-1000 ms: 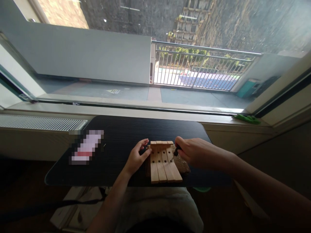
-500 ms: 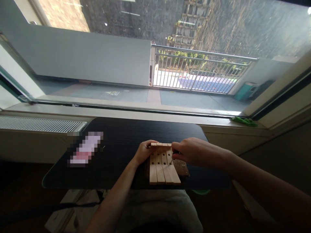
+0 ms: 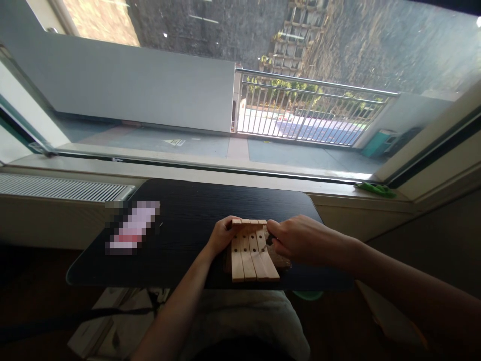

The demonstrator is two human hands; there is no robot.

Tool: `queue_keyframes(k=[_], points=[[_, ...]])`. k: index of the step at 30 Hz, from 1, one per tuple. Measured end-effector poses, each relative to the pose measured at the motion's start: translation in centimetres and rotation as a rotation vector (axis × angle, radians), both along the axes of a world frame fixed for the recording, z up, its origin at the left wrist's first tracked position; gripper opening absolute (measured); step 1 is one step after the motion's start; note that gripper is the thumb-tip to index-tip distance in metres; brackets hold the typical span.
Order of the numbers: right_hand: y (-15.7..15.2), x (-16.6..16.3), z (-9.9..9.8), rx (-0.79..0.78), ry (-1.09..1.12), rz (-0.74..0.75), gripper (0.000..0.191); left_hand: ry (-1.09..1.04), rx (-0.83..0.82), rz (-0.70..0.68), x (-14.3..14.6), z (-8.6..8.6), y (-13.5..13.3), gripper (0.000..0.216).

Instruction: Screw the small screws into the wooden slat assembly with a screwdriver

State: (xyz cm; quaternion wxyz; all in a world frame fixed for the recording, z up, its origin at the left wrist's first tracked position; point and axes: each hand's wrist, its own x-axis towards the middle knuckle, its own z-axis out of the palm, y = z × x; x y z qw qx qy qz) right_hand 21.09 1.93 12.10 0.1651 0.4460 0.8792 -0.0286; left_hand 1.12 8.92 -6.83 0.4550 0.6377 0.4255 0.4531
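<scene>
A pale wooden piece (image 3: 248,263) made of several slats side by side, with two rows of dark round holes, sits near the front of the black table. My left hand (image 3: 223,235) grips its far left corner, fingers closed around the edge. My right hand (image 3: 291,234) is closed on a small dark-handled tool (image 3: 269,239) with a thin shaft. The tool's tip reaches a hole in the rightmost slat. Most of the handle is hidden by my fingers. Beneath the slats lies a brown block (image 3: 281,258), showing mainly on the right.
On the left of the black table (image 3: 188,210) lies a blurred pink and white item (image 3: 133,228). A window sill (image 3: 180,173) runs behind, with a green cloth (image 3: 376,189) at its right. A white radiator (image 3: 63,186) stands at the left.
My right hand has turned slightly about the tool, showing more of its dark handle. My left hand keeps its grip. The whole view has shifted a little.
</scene>
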Motion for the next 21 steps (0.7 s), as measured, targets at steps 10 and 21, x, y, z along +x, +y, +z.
queue_keyframes(k=[10, 21], points=[[0.15, 0.45, 0.13, -0.114, 0.021, -0.119, 0.020, 0.021, 0.007, -0.017, -0.05, -0.07, 0.14, 0.035], [0.70, 0.37, -0.13, -0.077, 0.004, -0.135, 0.025, 0.029, -0.006, -0.002, -0.03, -0.05, 0.07, 0.037]])
